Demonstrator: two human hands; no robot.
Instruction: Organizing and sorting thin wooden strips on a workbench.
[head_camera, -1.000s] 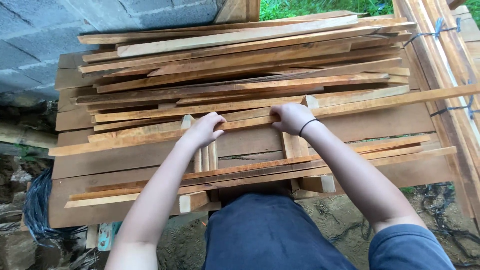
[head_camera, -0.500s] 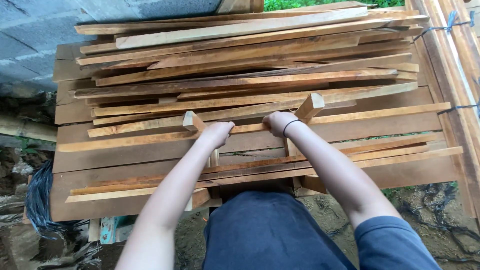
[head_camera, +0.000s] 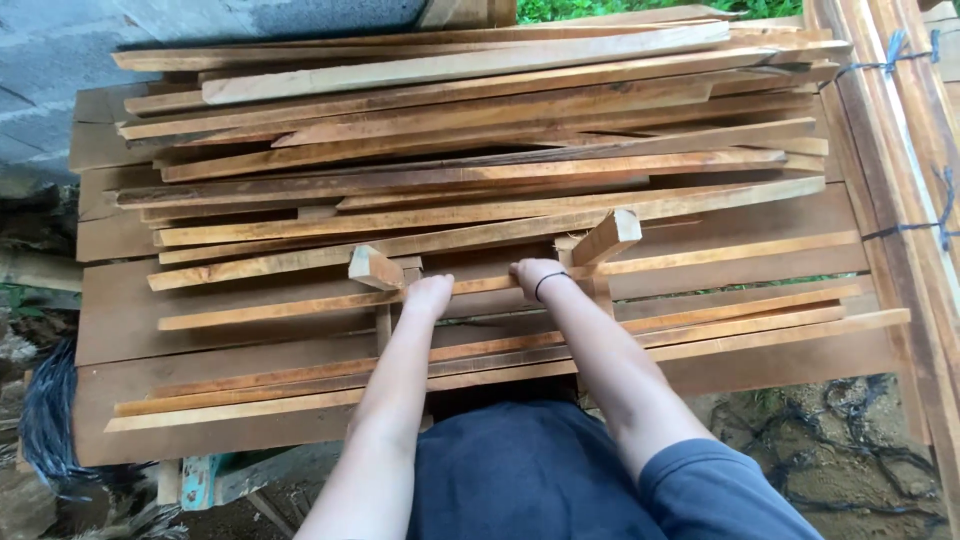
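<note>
A pile of long thin wooden slats (head_camera: 470, 130) lies crosswise on wide brown boards (head_camera: 760, 225). My left hand (head_camera: 428, 296) and my right hand (head_camera: 533, 277), which has a dark band at the wrist, are both closed on one long slat (head_camera: 720, 254) near the front of the pile. Two short wooden posts stick up through the pile: one (head_camera: 374, 267) just left of my left hand, the other (head_camera: 609, 237) just right of my right hand. My fingertips are hidden under the slat.
A grey block wall (head_camera: 60, 60) stands at the back left. Bundled planks tied with blue cord (head_camera: 900, 120) run along the right side. Dark netting (head_camera: 45, 420) and dirt lie at the lower left, grass at the top.
Both hands have drawn nearer to my body along with the slat they hold. The two short posts now stand out higher above the pile.
</note>
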